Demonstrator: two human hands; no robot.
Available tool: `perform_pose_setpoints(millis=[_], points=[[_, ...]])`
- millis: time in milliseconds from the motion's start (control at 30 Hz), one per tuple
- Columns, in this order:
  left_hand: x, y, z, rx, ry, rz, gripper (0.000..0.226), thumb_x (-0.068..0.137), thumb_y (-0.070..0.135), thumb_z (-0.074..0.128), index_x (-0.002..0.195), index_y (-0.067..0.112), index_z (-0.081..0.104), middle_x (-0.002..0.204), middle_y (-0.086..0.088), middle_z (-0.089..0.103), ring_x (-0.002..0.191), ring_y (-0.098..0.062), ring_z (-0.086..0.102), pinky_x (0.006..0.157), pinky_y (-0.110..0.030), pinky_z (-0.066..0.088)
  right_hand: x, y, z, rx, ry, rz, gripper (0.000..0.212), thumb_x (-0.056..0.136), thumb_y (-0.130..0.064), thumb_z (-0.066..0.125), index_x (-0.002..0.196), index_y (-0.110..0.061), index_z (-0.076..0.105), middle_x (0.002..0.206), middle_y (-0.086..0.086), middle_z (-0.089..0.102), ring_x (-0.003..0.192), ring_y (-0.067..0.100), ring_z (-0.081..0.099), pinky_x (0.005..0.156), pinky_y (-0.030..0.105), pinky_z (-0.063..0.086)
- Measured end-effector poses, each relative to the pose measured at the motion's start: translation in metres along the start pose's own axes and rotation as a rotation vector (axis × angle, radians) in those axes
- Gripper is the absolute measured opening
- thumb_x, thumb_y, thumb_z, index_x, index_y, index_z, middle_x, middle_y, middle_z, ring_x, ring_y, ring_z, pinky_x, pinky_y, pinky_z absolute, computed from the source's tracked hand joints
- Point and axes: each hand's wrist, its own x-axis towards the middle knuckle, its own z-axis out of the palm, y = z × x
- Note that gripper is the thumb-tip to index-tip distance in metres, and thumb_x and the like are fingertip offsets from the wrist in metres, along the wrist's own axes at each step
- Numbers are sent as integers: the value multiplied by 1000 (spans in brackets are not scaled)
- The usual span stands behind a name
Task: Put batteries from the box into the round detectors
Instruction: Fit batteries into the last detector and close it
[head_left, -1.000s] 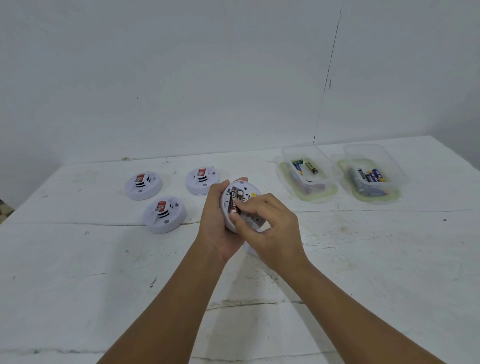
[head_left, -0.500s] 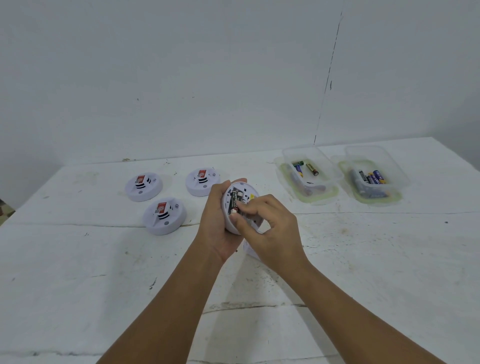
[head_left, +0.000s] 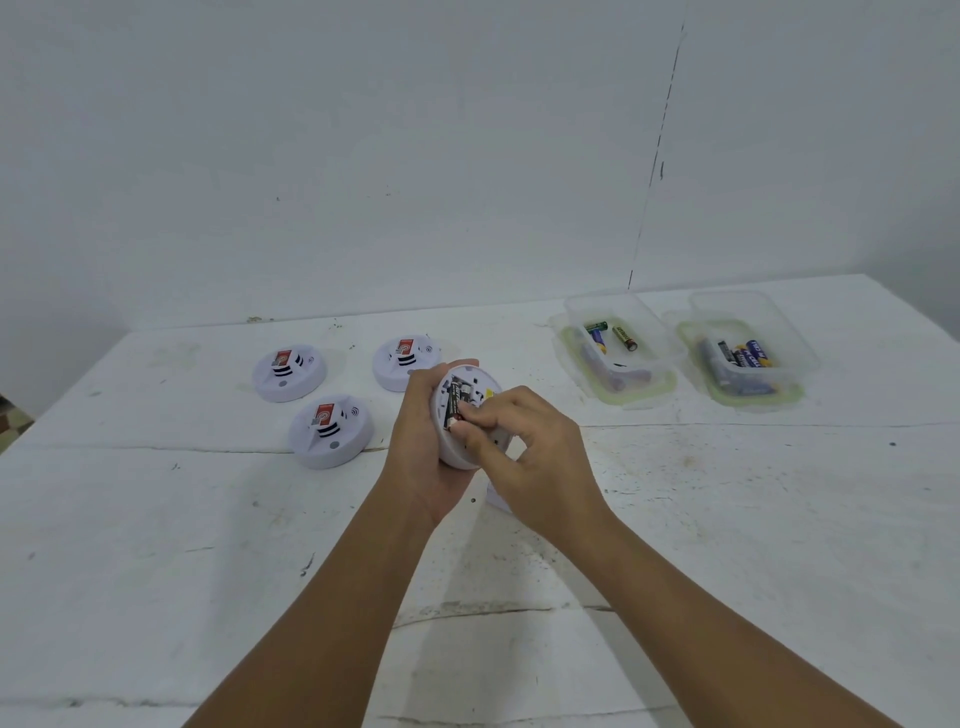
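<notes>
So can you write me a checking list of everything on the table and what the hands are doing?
Surface: white table, scuffed and cracked.
Job's things: held detector turned back side up, a battery in its slot; three detectors lie on the table to the left; left box and right box, clear plastic, both hold loose batteries.
Clutter: a white part half hidden under the right hand, cannot tell what.
Grippers: left hand cups the held detector; right hand pinches at the battery slot.
Cables: nothing seen.
Surroundings: plain white wall with a thin dark crack.
</notes>
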Motion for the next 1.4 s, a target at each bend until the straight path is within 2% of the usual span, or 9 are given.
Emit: perform_pose_setpoints(millis=[133, 233, 333, 500, 767, 867, 967, 1267, 1400], points=[[-2, -2, 2, 4, -5, -10, 41, 75, 39, 72, 110, 18, 65, 93, -7, 64, 88, -23, 64, 80, -35, 54, 3, -6, -1, 132, -32, 204, 11, 88, -23, 83, 99, -23, 81, 98, -9, 72, 96, 5, 67, 85, 20, 52], [-2, -3, 0, 29, 14, -20, 42, 73, 39, 74, 109, 19, 66, 94, -8, 64, 87, -25, 65, 76, -36, 51, 6, -8, -1, 366, -69, 448, 16, 82, -22, 88, 96, -26, 83, 98, -3, 76, 96, 13, 70, 91, 35, 58], [-2, -3, -2, 69, 35, -14, 30, 84, 37, 66, 107, 19, 65, 92, -9, 64, 84, -27, 65, 73, -36, 49, 10, -9, -3, 482, -92, 529, 17, 77, -16, 91, 92, -22, 84, 96, 5, 79, 96, 21, 75, 92, 42, 61], [-4, -3, -3, 64, 24, -15, 25, 94, 36, 56, 111, 19, 61, 91, -9, 64, 82, -27, 65, 73, -36, 50, 11, -11, -8, 501, -124, 522, 15, 81, -12, 88, 92, -20, 85, 97, 5, 80, 97, 20, 76, 95, 42, 60], [-7, -12, 0, 50, 0, -33, 14, 93, 30, 60, 91, 18, 66, 91, -7, 61, 85, -23, 63, 74, -34, 47, 19, -7, -11, 400, -79, 477, 1, 87, -15, 83, 88, -15, 82, 87, 0, 79, 87, 16, 75, 86, 38, 61], [-5, -11, -3, -25, -26, -19, 25, 81, 33, 72, 98, 17, 62, 96, -8, 59, 95, -24, 60, 81, -36, 45, 21, -9, -13, 426, -173, 490, 15, 83, -14, 86, 97, -17, 83, 95, 0, 80, 93, 15, 76, 91, 36, 60], [-3, -7, -9, -34, -14, -12, 23, 85, 35, 66, 99, 17, 66, 96, -9, 63, 94, -27, 63, 83, -38, 47, 20, -9, -13, 452, -255, 511, 28, 80, -10, 88, 107, -16, 82, 103, -1, 80, 102, 16, 76, 100, 40, 58], [-3, -9, -8, -42, -19, -27, 27, 79, 34, 70, 100, 16, 67, 100, -10, 63, 97, -26, 64, 88, -40, 46, 24, -6, -9, 417, -216, 532, 24, 75, -9, 92, 97, -14, 82, 94, 7, 80, 95, 30, 76, 96, 48, 60], [-7, -9, -8, -40, -4, -48, 24, 82, 35, 67, 94, 15, 71, 100, -11, 67, 97, -27, 66, 94, -42, 45, 24, -7, -10, 453, -225, 549, 25, 73, -7, 93, 94, -10, 80, 92, 10, 80, 92, 28, 77, 92, 41, 62]])
